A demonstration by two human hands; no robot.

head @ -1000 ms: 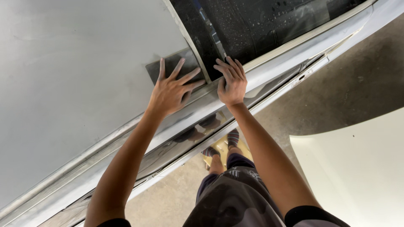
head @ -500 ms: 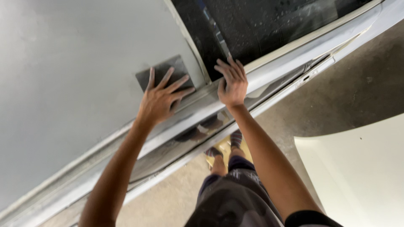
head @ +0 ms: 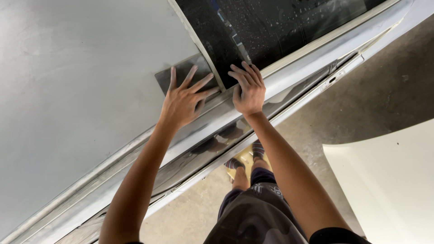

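Both hands are up on the side of a pale grey, matte car body panel [head: 81, 90]. The left hand [head: 183, 101] lies flat with fingers spread wide on a dark grey rectangular sanding sheet [head: 183, 72], pressing it against the panel right beside the window pillar (nothing pinched, just a flat palm). The right hand [head: 247, 90] is open too, fingers loosely together, resting on the lower edge of the dark, water-speckled window glass [head: 280, 27] and the light trim strip [head: 316, 54] under it, just beside the left hand. Below is a concrete floor [head: 370, 104], with a cream-white loose body panel [head: 389, 180] at lower right.
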